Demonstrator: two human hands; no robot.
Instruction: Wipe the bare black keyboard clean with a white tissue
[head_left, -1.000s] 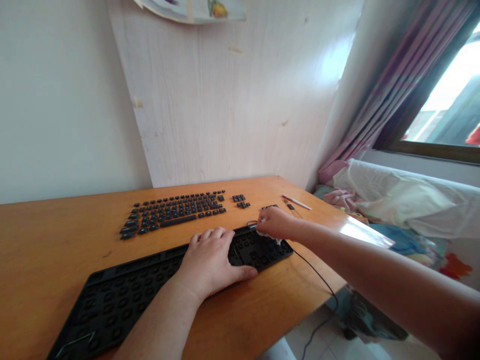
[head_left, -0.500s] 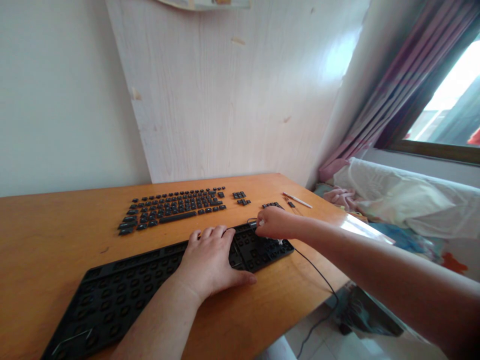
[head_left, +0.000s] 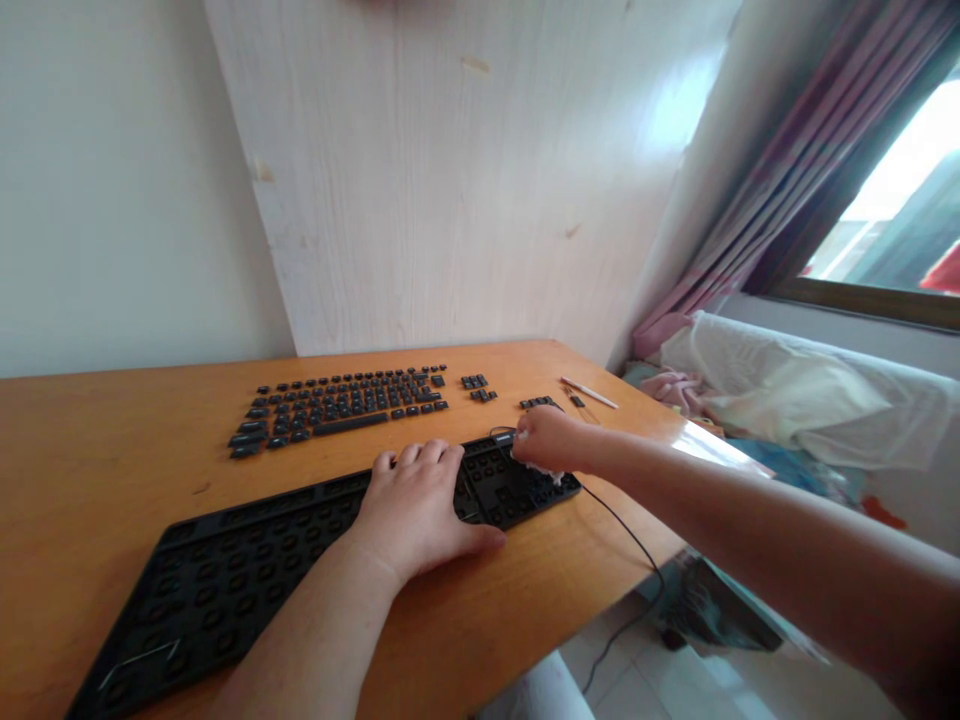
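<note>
A black keyboard base (head_left: 262, 560) with its keycaps off lies slantwise on the wooden table. My left hand (head_left: 416, 510) rests across its middle, fingers spread, thumb over the near edge. At the right end of the base, my right hand (head_left: 547, 440) is closed on a crumpled white tissue (head_left: 556, 477), part of which sticks out beneath the hand. Behind the base, the loose black keycaps (head_left: 345, 398) are laid out in rows. Smaller groups of keycaps (head_left: 474, 382) sit to their right, some partly behind my right hand.
A white pen (head_left: 589, 392) and a small dark piece (head_left: 577, 401) lie at the back right of the table (head_left: 120, 430). A cable (head_left: 637, 542) runs off the right edge to the floor. Bedding (head_left: 787, 385) stands beyond, below a window and curtain.
The view has tilted and shifted slightly, so the table items appear a little higher and further left. Both hands keep nearly the same places on the keyboard base.
</note>
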